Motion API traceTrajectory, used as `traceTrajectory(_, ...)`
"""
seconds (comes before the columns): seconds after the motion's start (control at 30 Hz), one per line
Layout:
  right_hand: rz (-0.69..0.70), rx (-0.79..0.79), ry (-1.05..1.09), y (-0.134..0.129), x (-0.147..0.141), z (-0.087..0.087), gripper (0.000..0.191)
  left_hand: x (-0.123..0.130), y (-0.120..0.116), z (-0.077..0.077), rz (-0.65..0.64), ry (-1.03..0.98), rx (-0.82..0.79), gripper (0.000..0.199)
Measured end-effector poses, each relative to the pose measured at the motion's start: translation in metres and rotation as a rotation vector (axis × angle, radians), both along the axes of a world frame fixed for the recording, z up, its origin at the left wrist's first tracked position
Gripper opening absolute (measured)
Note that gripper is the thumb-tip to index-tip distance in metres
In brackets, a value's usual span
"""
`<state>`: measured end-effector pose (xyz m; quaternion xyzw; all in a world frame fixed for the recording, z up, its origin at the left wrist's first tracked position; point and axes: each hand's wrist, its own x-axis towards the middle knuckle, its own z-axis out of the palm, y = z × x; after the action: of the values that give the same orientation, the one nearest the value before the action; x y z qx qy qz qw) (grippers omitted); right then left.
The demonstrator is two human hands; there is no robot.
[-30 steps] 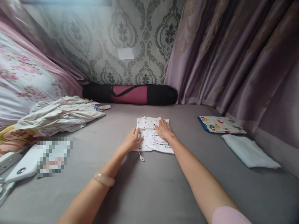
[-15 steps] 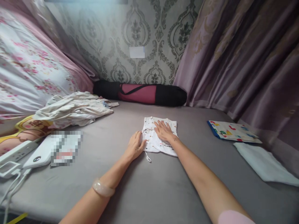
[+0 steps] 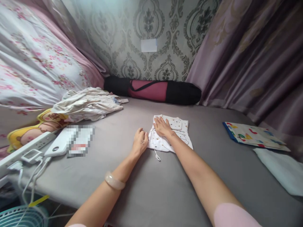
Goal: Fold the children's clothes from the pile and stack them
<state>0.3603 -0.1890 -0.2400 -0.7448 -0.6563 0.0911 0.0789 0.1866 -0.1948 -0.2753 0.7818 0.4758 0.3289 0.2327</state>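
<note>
A folded white cloth garment (image 3: 157, 142) with small dots, a line-drawn animal face and a looped drawstring lies on the grey bed sheet. My right hand (image 3: 162, 126) is flat on its upper left part, fingers stretched out. My left hand (image 3: 140, 140) is at the garment's left edge with its fingers curled in, closed at the cloth; the fingertips are partly hidden. A smaller dotted folded piece (image 3: 176, 124) shows to the right of my right hand. The white drawstring loop (image 3: 157, 156) hangs out at the near side.
A black and maroon long bag (image 3: 149, 90) lies against the wall. Rumpled clothes (image 3: 90, 104), a power strip (image 3: 35, 146) and a white power bank (image 3: 61, 143) are at left. A patterned folded item (image 3: 255, 135) and pale cloth (image 3: 279, 170) lie at right. A teal basket (image 3: 21, 217) stands below the edge.
My right hand has slid left over the garment, uncovering the face drawing and the smaller folded piece. My left hand's fingers have curled in. The view has shifted slightly.
</note>
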Motion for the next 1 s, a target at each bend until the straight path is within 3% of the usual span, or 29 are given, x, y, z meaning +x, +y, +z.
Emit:
traceTrajectory(0.17,0.015,-0.059,0.101,0.003,0.005,0.000,0.058,-0.003,-0.001,0.006,0.007,0.044,-0.057,0.016)
traceTrajectory(0.27,0.026,0.104,0.136,-0.015,0.003,0.013,0.053,-0.004,-0.004,0.009,0.001,0.066,-0.102,0.016)
traceTrajectory(0.37,0.049,0.250,0.124,-0.051,-0.010,0.029,0.040,-0.006,-0.004,0.011,0.002,0.077,-0.125,0.021)
traceTrajectory(0.5,0.105,0.052,0.116,-0.110,-0.031,0.042,0.035,-0.008,-0.006,0.011,-0.017,0.105,-0.132,0.026)
traceTrajectory(0.63,0.165,-0.046,0.100,-0.149,-0.043,0.038,0.025,-0.010,-0.007,0.013,-0.068,0.131,-0.120,0.021)
traceTrajectory(0.8,0.232,-0.035,0.151,-0.163,-0.045,0.036,0.015,-0.011,-0.005,0.014,-0.070,0.097,-0.146,0.024)
traceTrajectory(1.0,0.128,-0.099,0.402,-0.163,-0.033,0.052,0.014,-0.012,-0.007,0.024,-0.049,0.100,-0.111,0.027)
